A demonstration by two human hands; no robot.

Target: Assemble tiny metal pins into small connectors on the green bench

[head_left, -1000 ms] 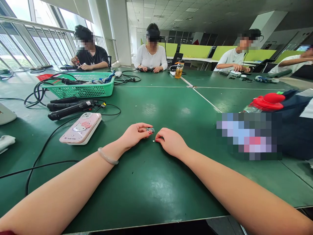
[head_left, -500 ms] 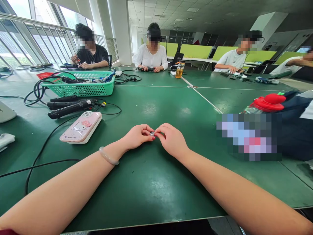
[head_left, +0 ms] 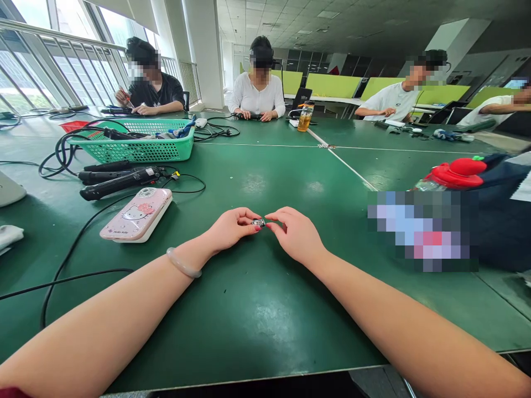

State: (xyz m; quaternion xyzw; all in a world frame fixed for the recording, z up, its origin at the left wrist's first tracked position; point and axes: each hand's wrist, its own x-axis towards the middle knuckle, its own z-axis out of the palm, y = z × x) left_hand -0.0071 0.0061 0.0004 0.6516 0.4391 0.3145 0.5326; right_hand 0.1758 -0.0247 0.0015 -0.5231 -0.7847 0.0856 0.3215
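Note:
My left hand (head_left: 233,228) pinches a small black-and-silver piece (head_left: 259,222) between thumb and fingers, just above the green tabletop. What kind of piece it is I cannot make out; it sticks out to the right past the fingertips. Facing it from the right is my right hand (head_left: 295,235), its thumb and forefinger parted around a narrow gap. Those fingertips lie very close to the piece's right end, and the hand appears to hold nothing. A pale bangle (head_left: 182,264) circles my left wrist.
Left of my hands lies a phone in a pink case (head_left: 136,214), with black handles (head_left: 120,182) and cables behind it. Farther back stands a green basket (head_left: 136,149). A red-lidded bottle (head_left: 458,172) and dark bag (head_left: 501,221) are at right. Several people sit around the table (head_left: 265,326).
My right thumb and forefinger have parted and drawn slightly back from the piece, leaving more of it showing. My left hand keeps its pinch.

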